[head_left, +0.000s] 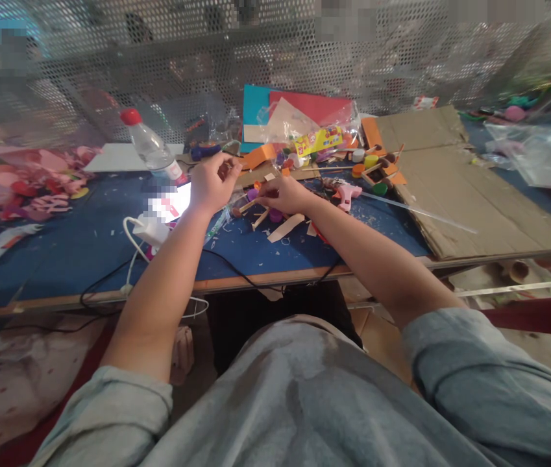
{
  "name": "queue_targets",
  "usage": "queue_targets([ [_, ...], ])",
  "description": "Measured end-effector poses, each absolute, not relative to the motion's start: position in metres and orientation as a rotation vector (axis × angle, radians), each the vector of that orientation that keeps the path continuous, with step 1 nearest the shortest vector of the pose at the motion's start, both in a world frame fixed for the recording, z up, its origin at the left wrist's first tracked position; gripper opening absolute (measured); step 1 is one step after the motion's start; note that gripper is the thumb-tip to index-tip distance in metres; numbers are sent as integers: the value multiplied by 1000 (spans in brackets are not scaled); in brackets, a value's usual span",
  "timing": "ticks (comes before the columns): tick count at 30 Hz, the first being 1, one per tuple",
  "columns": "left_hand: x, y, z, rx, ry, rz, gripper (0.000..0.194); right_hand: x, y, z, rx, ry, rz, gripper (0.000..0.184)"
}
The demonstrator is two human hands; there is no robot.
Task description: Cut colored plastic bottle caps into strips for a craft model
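Note:
My left hand [214,183] is raised over the blue table, its fingers curled together; whatever may be in them is too small to make out. To its right, my right hand [285,192] is lower, with thumb and fingers pinched at the end of a small wooden stick [246,206]. Under and beside that hand lie a flat pale wooden strip [285,228], another short stick [259,219] and small purple pieces [275,215]. A pink glue gun [348,196] rests right of my right wrist. Close to my left wrist, a lit phone screen [172,202] glows.
A red-capped bottle [151,152] stands behind the phone. White charger and cable [132,232] and a black cable [236,269] run near the table edge. Pink cutouts [26,181] pile up left; cardboard [479,201] covers the right. Paint pots [371,160] and coloured sheets [304,107] lie behind.

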State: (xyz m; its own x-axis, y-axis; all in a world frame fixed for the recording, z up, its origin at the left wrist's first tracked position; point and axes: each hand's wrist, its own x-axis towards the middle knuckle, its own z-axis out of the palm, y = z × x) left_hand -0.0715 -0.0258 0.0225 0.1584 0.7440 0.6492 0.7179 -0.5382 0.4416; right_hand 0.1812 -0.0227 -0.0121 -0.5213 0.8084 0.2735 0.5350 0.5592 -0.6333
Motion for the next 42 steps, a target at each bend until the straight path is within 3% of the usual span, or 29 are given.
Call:
queue_targets([
  [15, -71, -29, 24, 2364, 1508, 1359, 31, 183, -22, -9, -1203, -2255, 705, 19],
  [28, -74, -26, 25, 2348, 1531, 1377, 39, 183, -19, -11, -1195, -2183, 824, 28],
  [42, -78, -24, 24, 2333, 1551, 1435, 45, 185, -21, -9, -1155, -2209, 881, 23],
])
